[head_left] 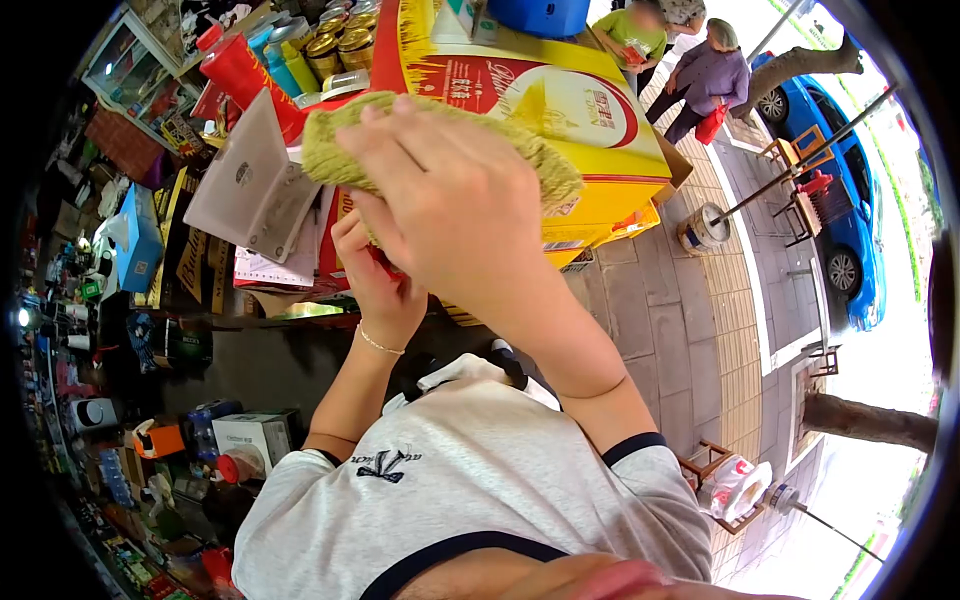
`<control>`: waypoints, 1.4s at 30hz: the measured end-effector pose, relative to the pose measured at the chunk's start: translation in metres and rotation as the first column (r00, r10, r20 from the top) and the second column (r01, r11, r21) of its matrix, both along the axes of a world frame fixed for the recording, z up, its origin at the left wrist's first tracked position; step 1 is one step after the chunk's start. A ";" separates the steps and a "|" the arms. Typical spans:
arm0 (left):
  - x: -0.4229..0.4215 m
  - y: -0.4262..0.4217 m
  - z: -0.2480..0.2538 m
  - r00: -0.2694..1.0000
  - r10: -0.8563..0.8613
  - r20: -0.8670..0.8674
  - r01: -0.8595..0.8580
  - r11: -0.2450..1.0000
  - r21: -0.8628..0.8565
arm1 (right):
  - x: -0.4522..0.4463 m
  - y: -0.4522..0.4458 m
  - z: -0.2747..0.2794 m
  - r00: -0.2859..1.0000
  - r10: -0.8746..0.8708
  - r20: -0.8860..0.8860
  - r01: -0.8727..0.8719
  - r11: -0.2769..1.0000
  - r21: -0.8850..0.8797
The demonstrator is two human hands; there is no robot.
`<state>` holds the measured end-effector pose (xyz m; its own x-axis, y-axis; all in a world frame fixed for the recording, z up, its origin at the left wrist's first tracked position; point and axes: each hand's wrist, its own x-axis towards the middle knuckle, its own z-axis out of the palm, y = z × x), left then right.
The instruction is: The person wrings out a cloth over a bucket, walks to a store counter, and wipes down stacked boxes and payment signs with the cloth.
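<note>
A yellow-green cloth point(550, 170) is bunched under my right hand point(450, 185), whose fingers bend over its top. It lies in front of a yellow and red carton point(620, 190) with a white oval on it. My left hand point(380, 265), with a thin bracelet at the wrist, is just below, close to the cloth's lower side. Its fingers are curled in, and my right hand partly covers it; what they hold, if anything, is hidden. To the left of both hands stands an opened whitish plastic case point(235, 190).
A red bottle point(245, 75), gold-topped cans point(355, 45) and a blue container point(540, 15) stand at the back. A blue tissue box point(137, 240) is at left. Two people, one in a purple top point(710, 75), are on the pavement near a blue car point(850, 200).
</note>
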<state>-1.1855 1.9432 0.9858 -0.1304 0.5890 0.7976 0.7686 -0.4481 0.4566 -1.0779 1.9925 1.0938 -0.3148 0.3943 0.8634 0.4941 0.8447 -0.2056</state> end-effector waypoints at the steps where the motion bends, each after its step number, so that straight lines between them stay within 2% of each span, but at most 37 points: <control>1: 0.003 0.001 0.001 1.000 -0.006 0.016 0.005 1.000 0.027 | 0.000 -0.001 0.000 0.998 0.057 0.005 -0.056 0.998 -0.015; 2: 0.005 0.001 0.000 0.999 -0.012 0.032 0.010 0.999 0.054 | 0.003 0.000 -0.001 0.998 0.058 0.006 -0.058 0.998 -0.016; 4: 0.005 0.002 -0.004 0.996 -0.043 0.079 0.038 0.997 0.060 | 0.014 0.002 -0.007 0.978 0.185 -0.096 -0.191 0.980 -0.055; 7: -0.002 0.000 -0.005 0.980 -0.097 0.174 0.083 0.993 0.084 | 0.034 -0.007 -0.009 0.986 0.164 -0.034 -0.165 0.986 -0.013; 9: 0.002 -0.002 0.000 0.956 -0.150 0.254 0.124 0.986 0.115 | 0.059 -0.008 -0.008 0.997 0.078 -0.013 -0.078 0.997 -0.019; 11: 0.000 -0.005 0.000 0.962 -0.128 0.242 0.106 0.989 0.102 | 0.094 -0.007 -0.018 0.987 -0.134 -0.091 0.116 0.977 -0.182; 12: -0.001 -0.007 0.000 0.969 -0.115 0.219 0.099 0.992 0.084 | 0.111 0.000 -0.028 0.940 -0.288 -0.183 0.234 0.934 -0.270; 14: -0.006 -0.009 -0.002 0.964 -0.099 0.245 0.078 0.993 0.092 | 0.122 0.004 -0.012 0.783 -0.443 -0.437 0.231 0.859 -0.457; 18: -0.009 -0.015 -0.001 0.944 -0.141 0.298 0.117 0.988 0.098 | 0.121 0.028 -0.006 0.761 -0.375 -0.529 0.163 0.900 -0.404; 19: -0.009 -0.017 -0.001 0.944 -0.162 0.286 0.154 0.987 0.051 | 0.113 0.032 -0.006 0.897 -0.347 -0.275 0.246 0.907 -0.343; 20: -0.009 -0.020 0.000 0.944 -0.184 0.275 0.191 0.982 0.003 | 0.103 0.032 -0.006 0.949 -0.315 0.008 0.306 0.916 -0.259; 22: -0.010 -0.025 -0.001 0.941 -0.182 0.287 0.188 0.982 0.005 | 0.086 0.024 0.003 0.934 -0.352 0.064 0.355 0.893 -0.276; 24: -0.011 -0.024 -0.003 0.945 -0.202 0.259 0.211 0.978 -0.008 | 0.074 0.022 0.008 0.915 -0.324 0.241 0.357 0.928 -0.109; 25: -0.010 -0.023 -0.003 0.942 -0.210 0.261 0.219 0.976 -0.005 | 0.068 0.022 0.007 0.912 -0.332 0.242 0.365 0.925 -0.106; 29: -0.012 -0.021 -0.005 0.926 -0.229 0.300 0.246 0.969 -0.019 | 0.040 0.022 0.004 0.966 -0.166 0.197 0.185 0.979 -0.085; 31: -0.013 -0.023 -0.010 0.933 -0.193 0.303 0.212 0.977 -0.030 | 0.008 0.010 -0.004 0.992 -0.009 0.127 0.022 0.995 -0.101; 32: -0.010 -0.017 -0.008 0.928 -0.199 0.315 0.220 0.975 -0.033 | 0.003 0.007 0.000 0.994 0.011 0.110 0.001 0.995 -0.104; 33: -0.011 -0.012 -0.013 0.916 -0.219 0.336 0.249 0.967 -0.050 | 0.009 0.012 0.002 0.992 -0.049 0.112 0.054 0.998 -0.040; 34: -0.012 -0.011 -0.015 0.912 -0.207 0.355 0.249 0.966 -0.077 | -0.005 0.006 -0.001 0.997 0.060 0.047 -0.053 0.991 -0.127; 37: -0.021 -0.014 -0.011 0.944 -0.206 0.257 0.230 0.971 -0.063 | -0.005 0.008 0.001 0.996 0.087 0.018 -0.085 0.992 -0.091; 38: -0.025 -0.014 -0.009 0.964 -0.181 0.194 0.198 0.977 -0.073 | 0.000 0.003 0.002 0.985 0.175 0.009 -0.172 0.977 -0.126; 39: -0.025 -0.012 -0.007 0.955 -0.172 0.243 0.193 0.979 -0.062 | 0.006 -0.001 0.001 0.965 0.261 -0.002 -0.258 0.953 -0.160; 40: -0.028 -0.018 -0.017 0.959 -0.162 0.233 0.177 0.983 -0.047 | 0.015 -0.007 -0.002 0.966 0.260 -0.003 -0.257 0.954 -0.157; 42: -0.035 -0.025 -0.027 0.969 -0.127 0.212 0.155 0.980 -0.123 | 0.042 -0.018 -0.013 0.887 0.461 -0.044 -0.440 0.810 -0.388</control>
<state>-1.2203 1.9181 0.9591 -0.1883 0.7151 0.6732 0.5877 -0.4671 0.6606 -1.0358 1.9741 1.0803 -0.5760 0.4877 0.6560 0.0958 0.8372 -0.5384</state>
